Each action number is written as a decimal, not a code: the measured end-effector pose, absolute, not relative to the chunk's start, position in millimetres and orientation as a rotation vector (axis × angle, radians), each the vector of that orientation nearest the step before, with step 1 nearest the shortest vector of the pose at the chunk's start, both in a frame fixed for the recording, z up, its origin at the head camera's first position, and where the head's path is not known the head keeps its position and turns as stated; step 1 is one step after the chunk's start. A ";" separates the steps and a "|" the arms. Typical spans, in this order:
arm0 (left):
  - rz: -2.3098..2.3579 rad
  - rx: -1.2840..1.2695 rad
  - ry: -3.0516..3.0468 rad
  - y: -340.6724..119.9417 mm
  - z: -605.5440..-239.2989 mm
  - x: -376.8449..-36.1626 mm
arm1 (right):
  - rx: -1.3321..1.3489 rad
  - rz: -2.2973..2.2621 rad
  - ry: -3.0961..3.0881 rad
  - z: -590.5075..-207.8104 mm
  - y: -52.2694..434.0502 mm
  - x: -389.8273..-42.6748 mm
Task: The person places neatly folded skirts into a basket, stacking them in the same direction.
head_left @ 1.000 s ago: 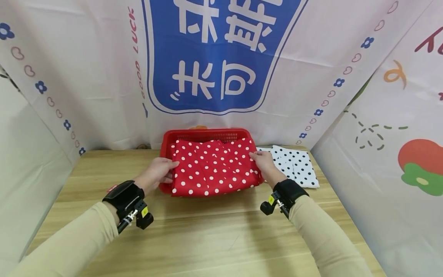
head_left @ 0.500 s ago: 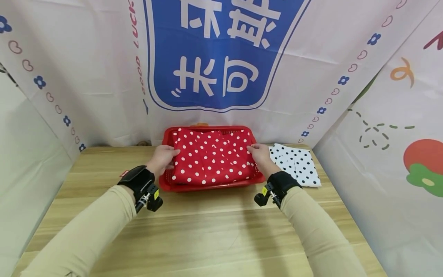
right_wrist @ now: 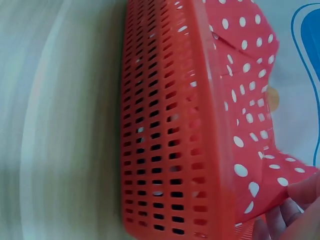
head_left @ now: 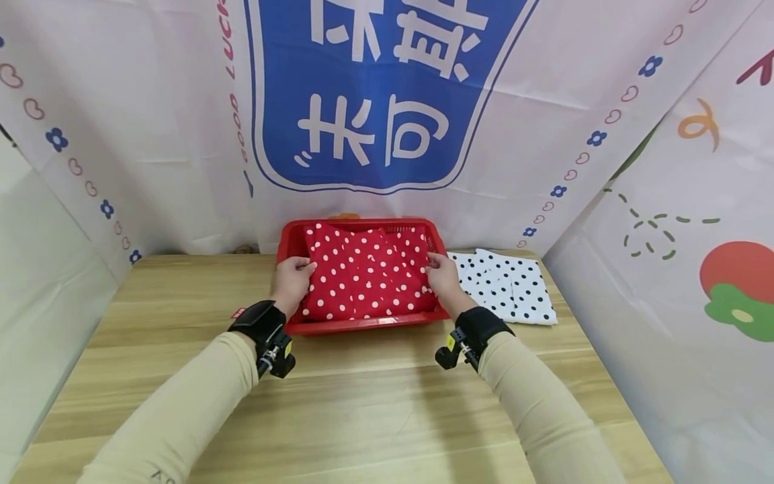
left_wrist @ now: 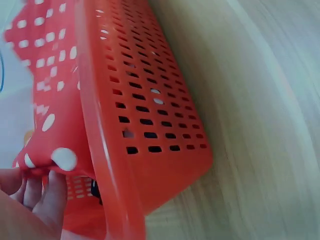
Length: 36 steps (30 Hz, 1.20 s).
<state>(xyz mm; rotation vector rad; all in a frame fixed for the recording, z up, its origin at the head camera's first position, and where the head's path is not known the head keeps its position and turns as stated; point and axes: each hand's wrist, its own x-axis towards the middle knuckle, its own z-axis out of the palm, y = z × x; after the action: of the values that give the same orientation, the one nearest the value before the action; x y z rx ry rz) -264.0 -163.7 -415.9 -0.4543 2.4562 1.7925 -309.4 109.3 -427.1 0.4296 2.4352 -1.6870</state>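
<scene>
A basket [head_left: 363, 325] sits at the back middle of the table [head_left: 375, 410], close before the hanging backdrop [head_left: 375, 101]. A folded dotted cloth [head_left: 363, 279] lies inside it. The left hand [head_left: 292, 282] holds the cloth's left edge, the right hand [head_left: 443, 279] its right edge. Another folded cloth [head_left: 508, 286] lies on the table just right of the basket.

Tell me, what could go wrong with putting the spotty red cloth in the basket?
The red cloth is folded, and both hands hold its side edges: the left hand and the right hand. If one side slips, the fold might come undone. The cloth looks about as wide as the red basket, so an edge could catch on the rim and bunch up. The white dotted cloth lies close beside the basket, so a wrist might nudge it out of shape.
</scene>
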 end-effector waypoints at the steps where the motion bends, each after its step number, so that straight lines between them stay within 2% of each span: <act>1: 1.811 -0.452 2.446 -164.1 -416.7 -263.8 | 0.420 -1.684 2.439 -428.1 109.9 -308.9; 12: 1.825 -0.430 2.279 -161.7 -417.1 -253.8 | 0.346 -1.666 2.424 -435.9 120.7 -304.4; 23: 1.641 -0.435 2.197 -153.9 -423.7 -241.8 | 0.268 -1.487 2.443 -438.7 123.7 -300.8; 36: 1.635 -0.365 2.244 -150.8 -407.4 -232.0 | 0.206 -1.441 2.497 -425.1 124.4 -289.7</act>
<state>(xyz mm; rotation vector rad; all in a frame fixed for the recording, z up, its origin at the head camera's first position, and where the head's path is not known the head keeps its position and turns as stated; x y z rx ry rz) -232.0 -150.8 -407.4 -0.3655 2.2437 1.6351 -289.7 124.4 -425.1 0.2065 2.4972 -1.4409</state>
